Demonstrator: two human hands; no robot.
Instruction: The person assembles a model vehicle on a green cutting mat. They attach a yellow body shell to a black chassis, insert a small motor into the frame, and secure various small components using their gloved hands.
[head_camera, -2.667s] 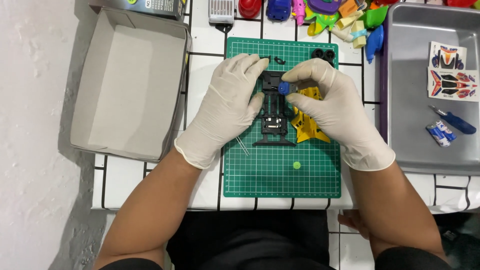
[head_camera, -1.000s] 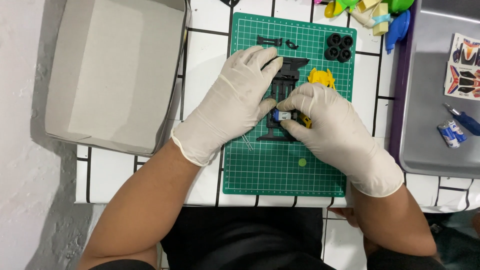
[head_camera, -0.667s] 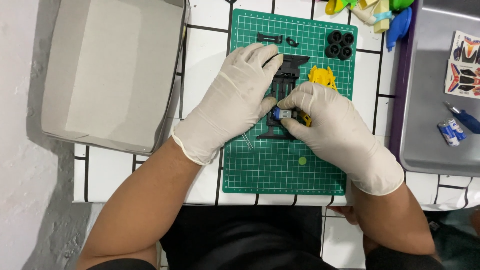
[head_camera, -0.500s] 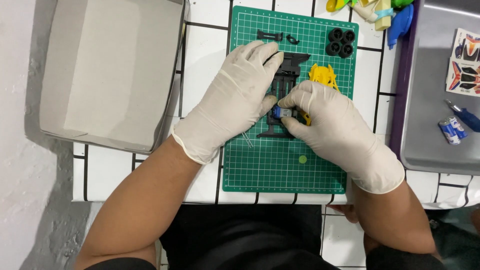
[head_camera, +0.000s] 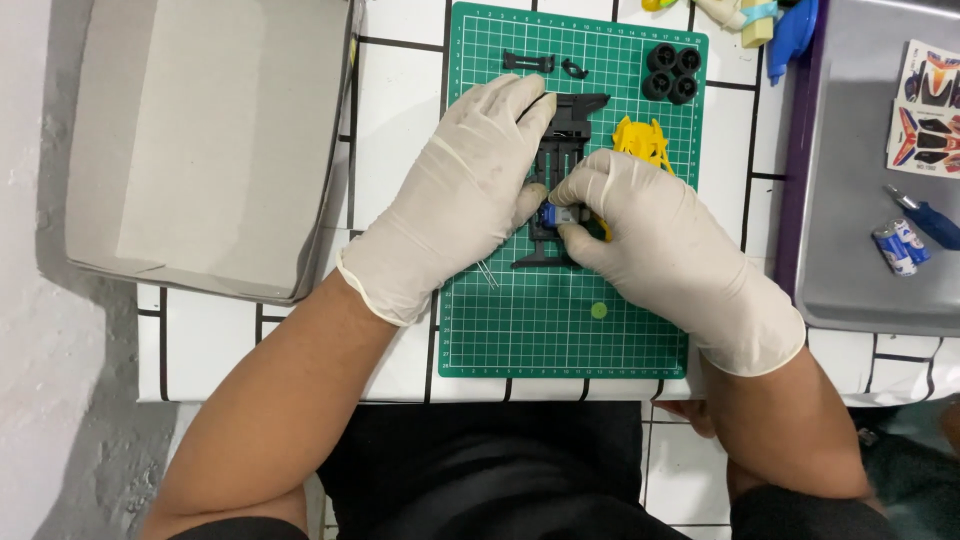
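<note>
On the green cutting mat (head_camera: 560, 330), my left hand (head_camera: 460, 200) stays clamped on the black chassis (head_camera: 560, 170) at mat centre; my right hand (head_camera: 660, 240) keeps pinching the small blue motor (head_camera: 556, 215) against it, unmoved since earlier.

Black chassis (head_camera: 560, 180): mid-section hidden under both gloved hands; yellow part (head_camera: 640, 145) right of it partly covered; coloured toys beyond it cut off, perhaps more
</note>
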